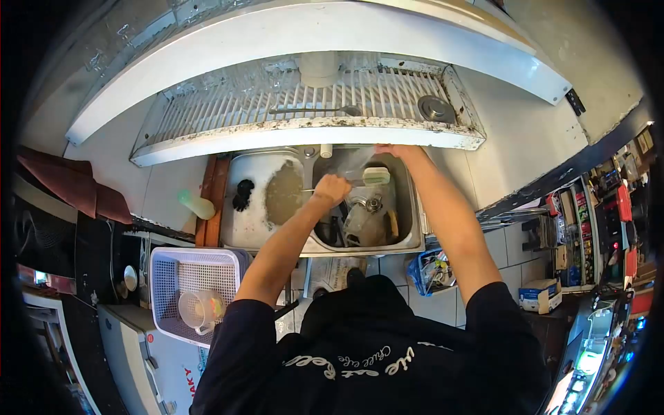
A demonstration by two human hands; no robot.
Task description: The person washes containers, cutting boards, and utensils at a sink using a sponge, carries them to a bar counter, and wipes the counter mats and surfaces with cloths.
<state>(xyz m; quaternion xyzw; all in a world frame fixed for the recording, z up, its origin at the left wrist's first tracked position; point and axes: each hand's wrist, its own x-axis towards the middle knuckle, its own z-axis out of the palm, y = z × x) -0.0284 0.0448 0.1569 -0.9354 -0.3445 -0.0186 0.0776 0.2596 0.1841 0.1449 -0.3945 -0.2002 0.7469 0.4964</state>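
Note:
Over the right sink basin (416, 235), my left hand (333, 188) is closed on a thin utensil, whose slim end sticks out to the left. My right hand (401, 152) is at the back edge of that basin, partly under the rack's front board; its fingers are too hidden to read. Between the hands, near the utensil, is a green and white sponge (376, 176). A clear container (360, 220) and dark-handled items lie in the basin below. Foamy water (283, 194) fills the left basin, with a black scrubber (243, 194) at its left side.
Above the sink hangs a slatted rack (387, 93) with a long spoon (315, 111) and a round metal lid (436, 108). A green bottle (197, 205) lies left of the sink. A lilac basket (162, 290) holds a clear jug (197, 311). A blue-lined bin (417, 277) stands below right.

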